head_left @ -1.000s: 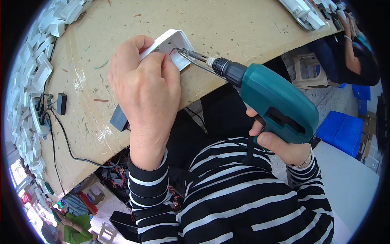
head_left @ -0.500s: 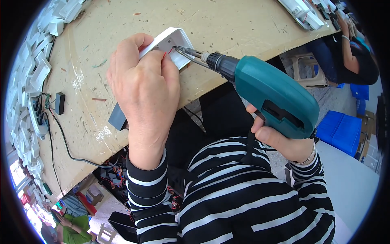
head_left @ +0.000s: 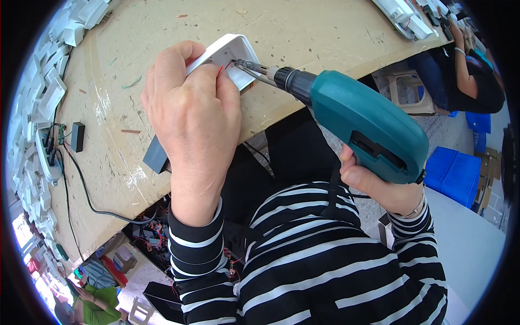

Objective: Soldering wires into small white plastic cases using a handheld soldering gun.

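**White plastic casing held under the driver bit**

White and rigid, the small rounded plastic casing point(head_left: 230, 57) is held on the scuffed wooden workbench point(head_left: 303, 32), close to its near edge. It looks light and stiff, with smooth walls that could slip or crack under pressure, so it is best gripped by its long sides. The left hand point(head_left: 189, 116) is closed over the casing from the near side, fingers curled around its rim. The right hand point(head_left: 379, 187) is wrapped tightly around the grip of a teal cordless screwdriver point(head_left: 363, 127), whose metal bit point(head_left: 254, 69) is pressed into the casing's open face. A thin red wire shows beside the bit tip.
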### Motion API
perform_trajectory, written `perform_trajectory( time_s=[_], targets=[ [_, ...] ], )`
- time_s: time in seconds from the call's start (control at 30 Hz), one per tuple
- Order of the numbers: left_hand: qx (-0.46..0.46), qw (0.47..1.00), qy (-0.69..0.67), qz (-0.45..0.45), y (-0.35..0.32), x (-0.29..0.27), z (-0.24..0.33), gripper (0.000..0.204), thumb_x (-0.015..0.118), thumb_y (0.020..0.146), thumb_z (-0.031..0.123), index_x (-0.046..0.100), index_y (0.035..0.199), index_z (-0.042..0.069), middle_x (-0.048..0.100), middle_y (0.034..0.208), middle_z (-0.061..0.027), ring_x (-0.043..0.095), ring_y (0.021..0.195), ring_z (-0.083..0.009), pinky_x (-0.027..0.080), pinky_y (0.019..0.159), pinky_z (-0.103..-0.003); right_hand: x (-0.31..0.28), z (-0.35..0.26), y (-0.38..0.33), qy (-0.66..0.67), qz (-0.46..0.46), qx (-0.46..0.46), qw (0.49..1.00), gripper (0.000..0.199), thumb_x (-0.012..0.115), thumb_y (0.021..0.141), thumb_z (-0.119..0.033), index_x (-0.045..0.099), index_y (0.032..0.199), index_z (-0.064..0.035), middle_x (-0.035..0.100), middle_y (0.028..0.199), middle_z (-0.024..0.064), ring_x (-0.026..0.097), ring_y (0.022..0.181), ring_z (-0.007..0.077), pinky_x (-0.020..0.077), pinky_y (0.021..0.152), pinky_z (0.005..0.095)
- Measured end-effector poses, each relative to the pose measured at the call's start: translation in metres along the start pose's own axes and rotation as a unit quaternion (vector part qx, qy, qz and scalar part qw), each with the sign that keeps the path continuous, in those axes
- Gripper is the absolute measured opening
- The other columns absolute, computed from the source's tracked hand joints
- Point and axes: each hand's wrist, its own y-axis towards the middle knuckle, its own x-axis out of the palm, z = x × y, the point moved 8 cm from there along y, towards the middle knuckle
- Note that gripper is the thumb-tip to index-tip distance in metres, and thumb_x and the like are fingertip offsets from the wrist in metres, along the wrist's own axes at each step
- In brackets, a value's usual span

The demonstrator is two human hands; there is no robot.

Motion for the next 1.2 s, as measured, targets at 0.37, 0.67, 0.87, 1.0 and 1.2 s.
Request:
perform_trajectory(
  time_s=[0.37,0.67,0.87,1.0,1.2],
  targets=[
    [-0.001,1.000,0.005,0.003,-0.0003,-0.0005,-0.0007,0.004,0.065,0.070,0.001,0.066,0.071,-0.003,0.061,0.099,-0.0102,0.056,0.089,-0.0260,0.042,0.080,-0.037,0.0045,-0.0090,0.0028,-0.009,-0.016,-0.025,1.000,0.041,0.081,0.073,-0.008,0.062,0.107,0.0033,0.061,0.096,0.0095,0.062,0.077,0.0108,0.0510,0.065,0.0210],
    [0.000,1.000,0.002,0.001,0.0002,-0.0007,0.0003,0.005,0.065,0.070,0.001,0.066,0.071,-0.003,0.061,0.098,-0.0104,0.056,0.088,-0.0263,0.042,0.080,-0.038,0.0047,-0.0065,0.0004,-0.032,-0.030,-0.021,0.999,0.041,0.081,0.073,-0.007,0.061,0.108,0.0030,0.062,0.096,0.0085,0.064,0.078,0.0106,0.0529,0.069,0.0210],
    [0.000,1.000,0.002,0.000,0.0003,0.0000,0.0003,0.005,0.065,0.070,0.001,0.067,0.072,-0.003,0.061,0.098,-0.0103,0.056,0.088,-0.0260,0.042,0.080,-0.038,0.0058,-0.0088,0.0011,-0.001,-0.011,-0.019,1.000,0.042,0.080,0.074,-0.006,0.061,0.110,0.0029,0.063,0.094,0.0078,0.064,0.078,0.0094,0.0526,0.070,0.0211],
    [-0.005,1.000,0.008,-0.001,0.0002,-0.0005,-0.0006,0.005,0.065,0.070,0.001,0.067,0.072,-0.003,0.061,0.098,-0.0101,0.056,0.088,-0.0260,0.042,0.080,-0.038,0.0023,-0.0047,-0.0008,0.007,-0.005,0.001,1.000,0.041,0.080,0.074,-0.005,0.061,0.109,0.0028,0.065,0.094,0.0076,0.065,0.079,0.0093,0.0530,0.071,0.0214],
    [-0.005,1.000,0.010,0.000,0.0003,-0.0007,-0.0008,0.006,0.066,0.070,0.002,0.067,0.072,-0.003,0.061,0.098,-0.0099,0.056,0.087,-0.0259,0.042,0.079,-0.037,0.0070,0.0001,-0.0063,-0.032,-0.080,0.020,0.996,0.064,0.075,0.078,-0.007,0.043,0.134,-0.0016,0.061,0.113,0.0166,0.063,0.091,0.0156,0.0530,0.079,0.0293]
  ],
)
